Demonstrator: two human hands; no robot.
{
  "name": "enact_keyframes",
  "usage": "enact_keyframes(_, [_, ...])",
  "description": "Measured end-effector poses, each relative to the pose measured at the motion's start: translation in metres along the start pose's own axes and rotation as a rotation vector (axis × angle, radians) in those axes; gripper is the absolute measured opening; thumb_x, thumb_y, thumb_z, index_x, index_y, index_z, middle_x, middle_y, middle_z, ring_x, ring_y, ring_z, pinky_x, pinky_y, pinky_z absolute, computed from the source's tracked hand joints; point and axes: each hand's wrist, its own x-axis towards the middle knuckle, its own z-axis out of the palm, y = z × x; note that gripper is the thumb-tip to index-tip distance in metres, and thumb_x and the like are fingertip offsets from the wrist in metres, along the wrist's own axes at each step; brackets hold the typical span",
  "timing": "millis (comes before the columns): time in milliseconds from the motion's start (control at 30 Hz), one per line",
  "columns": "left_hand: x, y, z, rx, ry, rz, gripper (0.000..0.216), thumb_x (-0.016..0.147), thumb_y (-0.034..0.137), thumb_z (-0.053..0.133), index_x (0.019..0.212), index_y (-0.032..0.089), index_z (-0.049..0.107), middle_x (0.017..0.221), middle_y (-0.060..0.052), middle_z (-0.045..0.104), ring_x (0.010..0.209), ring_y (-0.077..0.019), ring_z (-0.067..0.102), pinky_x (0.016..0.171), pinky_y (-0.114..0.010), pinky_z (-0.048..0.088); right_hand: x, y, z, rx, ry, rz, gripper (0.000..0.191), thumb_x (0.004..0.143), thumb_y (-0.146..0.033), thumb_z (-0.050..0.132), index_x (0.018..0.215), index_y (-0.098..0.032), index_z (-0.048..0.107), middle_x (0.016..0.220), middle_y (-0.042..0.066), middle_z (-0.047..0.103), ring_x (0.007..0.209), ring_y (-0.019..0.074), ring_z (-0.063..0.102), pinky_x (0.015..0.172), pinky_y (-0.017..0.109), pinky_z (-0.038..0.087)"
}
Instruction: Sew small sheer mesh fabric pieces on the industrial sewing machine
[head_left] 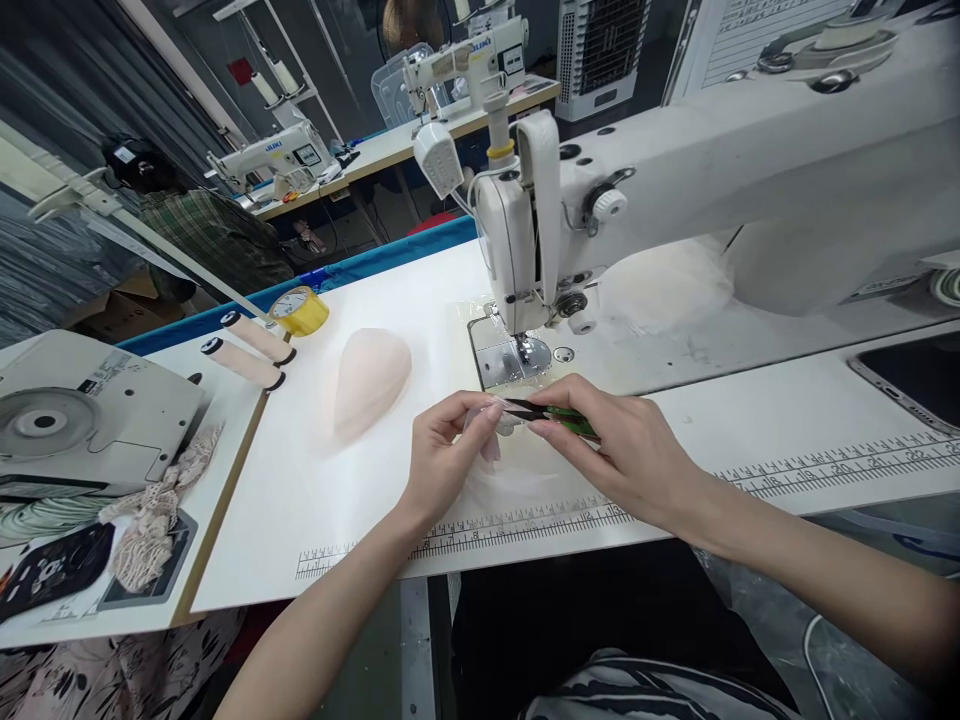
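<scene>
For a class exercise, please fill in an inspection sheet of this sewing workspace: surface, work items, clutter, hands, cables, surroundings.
Surface: white table, with ruler markings along the front edge.
Work items: sewing machine; sheer pale fabric; green-handled scissors, blades slightly apart; pale cup-shaped piece lying left of the machine.
Clutter: yellow tape roll and two thread spools at left; dark phone at right.
Hands: left hand pinches the fabric; right hand holds the scissors.
Cables: pale cord-like loop at lower right, exact nature unclear.
Surroundings: person in checked shirt at upper left; two more sewing machines behind.
</scene>
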Motion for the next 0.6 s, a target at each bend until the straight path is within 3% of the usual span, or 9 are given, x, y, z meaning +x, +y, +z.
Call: enact_keyframes(600, [0.0001,0.0001,0.0002,-0.02,-0.019,-0.009,0.019,0.09,0.035,0.063,0.084,0.017,0.066,0.05,0.005,0.057,0.05,-0.0093,0.052,0.059,-0.023,0.04,0.0012,-0.0015,-0.0011,0.02,0.009,-0.019,0.021,0.1,-0.037,0.048,0.108,-0.019,0.055,0.077,-0.003,0.066,0.049,0.0075,0.05,0.049,0.021,0.035])
